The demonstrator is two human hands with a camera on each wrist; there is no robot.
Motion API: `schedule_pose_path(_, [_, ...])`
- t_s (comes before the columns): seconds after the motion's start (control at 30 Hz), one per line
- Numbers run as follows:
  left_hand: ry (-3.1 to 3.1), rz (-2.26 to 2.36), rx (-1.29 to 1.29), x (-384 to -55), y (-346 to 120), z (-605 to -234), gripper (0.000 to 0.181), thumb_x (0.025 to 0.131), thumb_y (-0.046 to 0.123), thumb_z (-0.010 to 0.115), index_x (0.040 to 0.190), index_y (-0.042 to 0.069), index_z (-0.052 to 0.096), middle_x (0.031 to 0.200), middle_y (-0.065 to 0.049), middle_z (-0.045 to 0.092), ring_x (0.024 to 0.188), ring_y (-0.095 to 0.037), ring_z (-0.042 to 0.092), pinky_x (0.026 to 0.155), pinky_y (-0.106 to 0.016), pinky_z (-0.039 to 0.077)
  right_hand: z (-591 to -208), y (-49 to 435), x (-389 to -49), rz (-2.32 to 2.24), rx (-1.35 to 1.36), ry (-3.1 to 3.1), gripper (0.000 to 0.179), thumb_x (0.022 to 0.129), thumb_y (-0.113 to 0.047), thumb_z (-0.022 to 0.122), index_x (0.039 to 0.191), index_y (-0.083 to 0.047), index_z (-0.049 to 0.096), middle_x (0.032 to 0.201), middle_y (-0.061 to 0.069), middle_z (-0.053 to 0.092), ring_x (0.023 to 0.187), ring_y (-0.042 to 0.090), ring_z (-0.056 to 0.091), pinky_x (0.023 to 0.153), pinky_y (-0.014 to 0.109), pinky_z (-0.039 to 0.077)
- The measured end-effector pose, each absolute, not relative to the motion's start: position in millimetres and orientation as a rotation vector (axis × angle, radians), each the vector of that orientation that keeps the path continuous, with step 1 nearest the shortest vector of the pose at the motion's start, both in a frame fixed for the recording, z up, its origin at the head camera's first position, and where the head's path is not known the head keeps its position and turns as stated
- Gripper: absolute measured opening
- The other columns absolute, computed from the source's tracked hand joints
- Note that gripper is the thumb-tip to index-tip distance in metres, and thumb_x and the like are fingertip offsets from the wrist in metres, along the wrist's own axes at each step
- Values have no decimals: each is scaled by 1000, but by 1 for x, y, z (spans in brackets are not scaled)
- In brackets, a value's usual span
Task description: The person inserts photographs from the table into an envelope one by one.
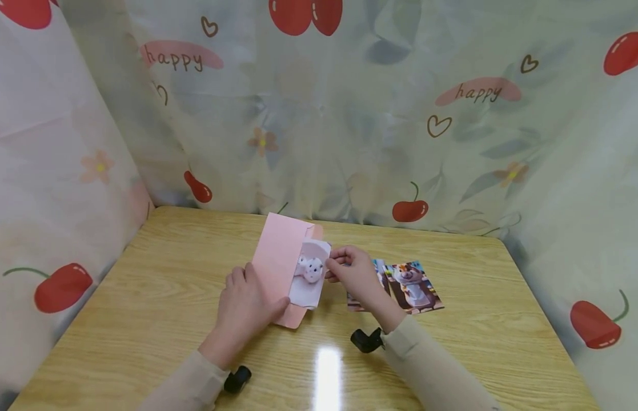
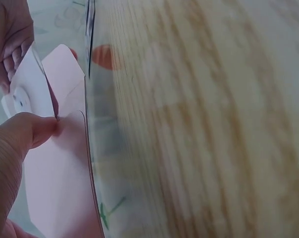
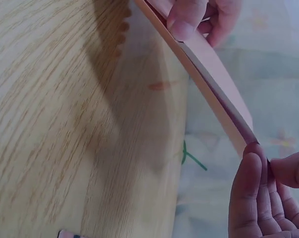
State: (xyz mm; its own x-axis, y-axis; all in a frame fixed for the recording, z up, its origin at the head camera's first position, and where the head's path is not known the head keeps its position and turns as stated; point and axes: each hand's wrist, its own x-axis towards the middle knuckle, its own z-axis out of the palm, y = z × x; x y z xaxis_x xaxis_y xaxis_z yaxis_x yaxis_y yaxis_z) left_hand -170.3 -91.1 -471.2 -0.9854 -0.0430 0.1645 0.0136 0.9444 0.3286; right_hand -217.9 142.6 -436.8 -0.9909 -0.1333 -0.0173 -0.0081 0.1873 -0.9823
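Observation:
A pink envelope [image 1: 279, 257] is held up off the wooden table by my left hand [image 1: 247, 302], whose thumb presses its near side by the opening. Out of the envelope's right side sticks a card [image 1: 311, 285] with a white spotted figure on it. My right hand [image 1: 357, 274] pinches the card's right edge between thumb and fingers. In the right wrist view, the right fingertips [image 3: 253, 153] grip the card's edge, with part of the card inside the envelope. The left wrist view shows the left thumb [image 2: 33, 130] at the envelope's mouth.
Picture cards [image 1: 413, 288] with a cartoon animal lie on the table [image 1: 159, 297] to the right, partly behind the right hand. Black wrist devices [image 1: 367, 341] sit by both sleeves. A printed curtain [image 1: 319, 125] stands around the table's back and sides.

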Motion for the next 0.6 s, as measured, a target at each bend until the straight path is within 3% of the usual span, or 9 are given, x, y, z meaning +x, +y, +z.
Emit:
schedule_pose_path(0.2, [-2919,-510,4,-168,-90,-469,102,65,67,72,122,-11,42,105,-24,46,93,-36,46,72,-49,48,-435,133,-218,-1878,-84,2423,14,90,-9,67,99,2,65,81,14,68,74,30,69,72,47,55])
schedule_pose_path(0.6, [-2943,-570,5,-166,-89,-469,105,64,67,72,127,-11,41,109,-23,45,97,-34,45,76,-47,48,-446,115,-227,-1868,89,2346,17,88,-6,68,101,1,60,82,15,69,70,24,69,63,37,56])
